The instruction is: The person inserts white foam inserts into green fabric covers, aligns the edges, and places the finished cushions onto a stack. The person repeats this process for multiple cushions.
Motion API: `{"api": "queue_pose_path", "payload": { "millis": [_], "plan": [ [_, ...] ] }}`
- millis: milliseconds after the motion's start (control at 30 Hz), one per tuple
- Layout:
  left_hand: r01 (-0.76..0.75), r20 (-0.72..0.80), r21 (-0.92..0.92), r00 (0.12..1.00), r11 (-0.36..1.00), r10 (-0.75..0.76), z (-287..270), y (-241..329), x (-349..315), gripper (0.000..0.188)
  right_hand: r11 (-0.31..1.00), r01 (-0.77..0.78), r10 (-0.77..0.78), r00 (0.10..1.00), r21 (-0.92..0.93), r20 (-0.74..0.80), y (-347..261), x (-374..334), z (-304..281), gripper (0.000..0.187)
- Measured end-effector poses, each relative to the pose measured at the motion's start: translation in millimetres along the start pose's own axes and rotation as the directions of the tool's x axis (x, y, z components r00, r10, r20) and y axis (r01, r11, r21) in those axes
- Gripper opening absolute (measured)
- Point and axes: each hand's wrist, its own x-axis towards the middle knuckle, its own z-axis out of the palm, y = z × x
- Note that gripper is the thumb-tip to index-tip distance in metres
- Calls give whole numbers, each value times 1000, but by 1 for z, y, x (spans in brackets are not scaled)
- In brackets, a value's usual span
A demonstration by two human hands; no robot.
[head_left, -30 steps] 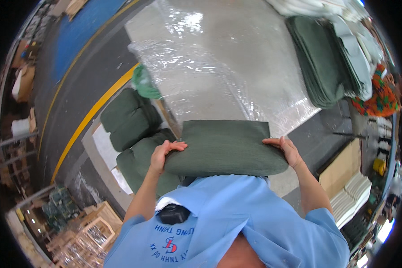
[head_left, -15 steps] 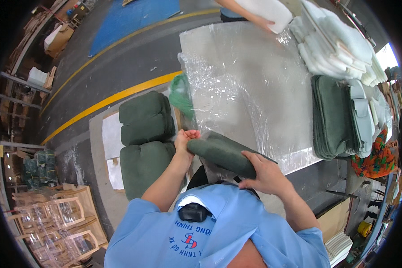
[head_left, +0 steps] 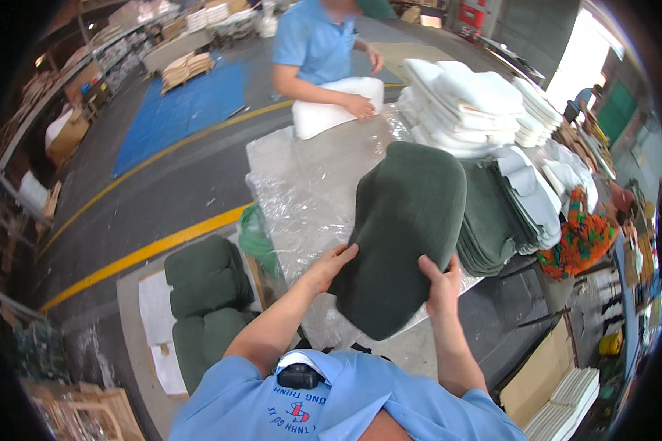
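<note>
A dark green padded seat cushion (head_left: pixel 408 220) is held up over the near edge of the table, its broad face toward me. My left hand (head_left: pixel 335 268) grips its left edge, thumb on the face and the other fingers partly hidden. On the opposite edge, my right hand (head_left: pixel 441 285) is closed round it, thumb in front and fingers behind. Beneath it lies a worktable (head_left: pixel 287 158) covered with clear plastic film. Right of the cushion is a pile of flat dark green fabric covers (head_left: pixel 489 213).
Two stacks of green cushions (head_left: pixel 206 275) sit low on my left. White foam pads (head_left: pixel 471 99) are piled at the table's far right. Across the table, a co-worker in a blue shirt (head_left: pixel 312 48) holds a white pad (head_left: pixel 338 110). Another person in an orange patterned top (head_left: pixel 581 239) is at the right.
The cushion has swung from lying sideways near my body to standing up, face toward me. My left hand has moved from its end to its side. The view has tilted up, revealing the co-worker.
</note>
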Motion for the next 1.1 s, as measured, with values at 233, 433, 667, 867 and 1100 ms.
{"api": "queue_pose_path", "payload": {
  "millis": [233,433,667,867,1100],
  "plan": [
    [1,96,576,993,817,-69,-9,24,19,44,891,-424,422,905,164,50,35,-82,-15,72],
    [-21,243,833,912,554,-331,-37,-47,8,42,742,-577,668,682,-342,299,61,-126,-51,44],
    [-100,138,940,986,325,-97,-29,-78,-4,36,628,21,715,381,-778,587,-30,-48,-62,39],
    [-123,252,908,924,400,-289,-14,-64,10,42,389,208,660,617,-897,429,68,69,-18,39],
    [-146,206,956,951,256,-230,-34,-69,3,46,131,245,894,390,-961,222,170,96,-22,42]
  ]
}}
